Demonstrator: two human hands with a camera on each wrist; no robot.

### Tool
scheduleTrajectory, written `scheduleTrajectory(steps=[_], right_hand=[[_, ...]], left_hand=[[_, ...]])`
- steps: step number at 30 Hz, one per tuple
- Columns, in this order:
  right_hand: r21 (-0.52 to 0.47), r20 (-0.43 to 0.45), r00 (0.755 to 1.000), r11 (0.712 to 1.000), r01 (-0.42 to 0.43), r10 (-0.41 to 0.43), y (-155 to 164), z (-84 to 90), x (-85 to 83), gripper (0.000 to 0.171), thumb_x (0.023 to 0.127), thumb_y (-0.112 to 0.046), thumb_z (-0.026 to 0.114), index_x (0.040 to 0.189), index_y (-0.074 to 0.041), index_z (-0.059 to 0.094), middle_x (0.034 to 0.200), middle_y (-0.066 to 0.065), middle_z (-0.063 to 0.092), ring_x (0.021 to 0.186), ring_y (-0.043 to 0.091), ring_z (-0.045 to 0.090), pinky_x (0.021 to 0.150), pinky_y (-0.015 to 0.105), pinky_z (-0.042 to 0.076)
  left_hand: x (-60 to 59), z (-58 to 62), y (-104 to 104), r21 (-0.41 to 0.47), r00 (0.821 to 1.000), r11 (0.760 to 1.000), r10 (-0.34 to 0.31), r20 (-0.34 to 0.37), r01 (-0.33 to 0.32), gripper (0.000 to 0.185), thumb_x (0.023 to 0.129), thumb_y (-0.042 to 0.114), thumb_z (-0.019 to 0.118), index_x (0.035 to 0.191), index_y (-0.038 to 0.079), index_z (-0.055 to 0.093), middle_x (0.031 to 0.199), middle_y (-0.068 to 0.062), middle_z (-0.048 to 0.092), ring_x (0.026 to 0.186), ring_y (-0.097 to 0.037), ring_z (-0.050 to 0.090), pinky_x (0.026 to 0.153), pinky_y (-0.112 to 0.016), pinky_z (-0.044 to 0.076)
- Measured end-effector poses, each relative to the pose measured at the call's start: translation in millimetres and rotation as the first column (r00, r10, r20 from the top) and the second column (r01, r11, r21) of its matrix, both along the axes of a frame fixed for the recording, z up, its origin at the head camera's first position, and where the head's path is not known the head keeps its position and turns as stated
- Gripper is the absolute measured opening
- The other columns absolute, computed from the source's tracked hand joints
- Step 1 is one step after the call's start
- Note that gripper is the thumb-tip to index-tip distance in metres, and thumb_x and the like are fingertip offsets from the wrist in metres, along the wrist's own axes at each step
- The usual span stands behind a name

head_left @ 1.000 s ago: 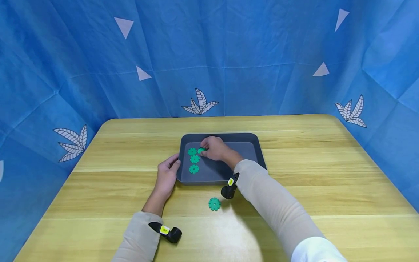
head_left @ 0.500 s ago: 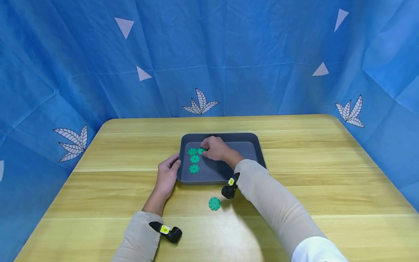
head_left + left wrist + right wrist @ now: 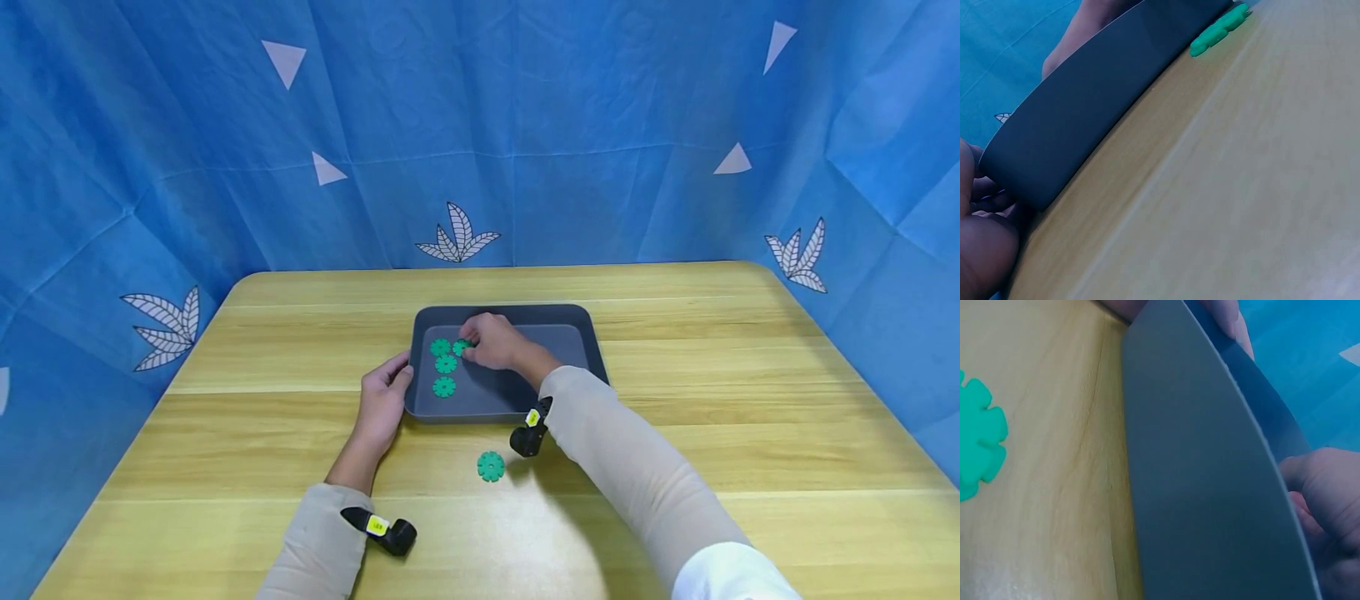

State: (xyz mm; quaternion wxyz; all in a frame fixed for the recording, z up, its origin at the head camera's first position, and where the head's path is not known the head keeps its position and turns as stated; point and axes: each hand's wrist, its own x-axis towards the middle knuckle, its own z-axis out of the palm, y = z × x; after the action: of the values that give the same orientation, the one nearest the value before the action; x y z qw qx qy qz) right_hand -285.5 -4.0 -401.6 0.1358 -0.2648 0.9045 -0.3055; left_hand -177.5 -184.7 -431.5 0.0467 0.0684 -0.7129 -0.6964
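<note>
A dark grey tray (image 3: 558, 360) lies mid-table. Three green toothed discs (image 3: 446, 364) sit in its left part. My right hand (image 3: 491, 340) reaches into the tray and its curled fingertips pinch a fourth green disc (image 3: 461, 345) beside them. My left hand (image 3: 382, 402) grips the tray's left rim, thumb on top. One more green disc (image 3: 491, 466) lies on the wood in front of the tray; it also shows in the left wrist view (image 3: 1219, 28) and the right wrist view (image 3: 975, 444). Both wrist views show the tray's outer wall (image 3: 1097, 106) (image 3: 1210, 487) close up.
The wooden table (image 3: 712, 400) is ringed by a blue cloth backdrop (image 3: 600, 150) at the back and both sides. The tray's right half holds nothing.
</note>
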Motion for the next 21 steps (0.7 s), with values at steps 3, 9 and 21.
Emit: scheduleTrajectory(steps=[3, 9, 21], right_hand=[[-0.009, -0.002, 1.000, 1.000, -0.013, 0.013, 3, 1.5, 1.9, 0.033, 0.085, -0.012, 0.064, 0.116, -0.002, 0.060, 0.111, 0.010, 0.063, 0.104, 0.021, 0.058, 0.090, 0.031, 0.049], [-0.029, -0.013, 0.999, 0.999, -0.038, 0.038, 10, 6.5, 9.0, 0.033, 0.085, -0.013, 0.064, 0.115, -0.002, 0.060, 0.111, 0.011, 0.063, 0.103, 0.022, 0.059, 0.089, 0.033, 0.050], [-0.093, -0.071, 0.994, 0.991, -0.092, 0.085, 27, 12.4, 30.5, 0.031, 0.084, -0.013, 0.066, 0.112, -0.001, 0.062, 0.107, 0.009, 0.064, 0.097, 0.019, 0.060, 0.085, 0.029, 0.051]], left_hand=[[-0.1, 0.4, 0, 0.000, 1.000, 1.000, -0.002, 0.000, 0.002, 0.037, 0.097, 0.012, 0.042, 0.130, -0.002, 0.048, 0.129, -0.014, 0.052, 0.120, -0.020, 0.048, 0.102, -0.035, 0.041], [-0.1, 0.5, 0, -0.005, 1.000, 1.000, 0.002, 0.005, -0.002, 0.037, 0.097, 0.012, 0.042, 0.131, -0.001, 0.048, 0.129, -0.014, 0.052, 0.120, -0.020, 0.048, 0.102, -0.035, 0.041], [-1.1, -0.9, 1, -0.019, 1.000, 1.000, 0.013, 0.013, -0.013, 0.037, 0.096, 0.012, 0.043, 0.131, -0.001, 0.048, 0.129, -0.013, 0.052, 0.120, -0.020, 0.048, 0.102, -0.035, 0.041]])
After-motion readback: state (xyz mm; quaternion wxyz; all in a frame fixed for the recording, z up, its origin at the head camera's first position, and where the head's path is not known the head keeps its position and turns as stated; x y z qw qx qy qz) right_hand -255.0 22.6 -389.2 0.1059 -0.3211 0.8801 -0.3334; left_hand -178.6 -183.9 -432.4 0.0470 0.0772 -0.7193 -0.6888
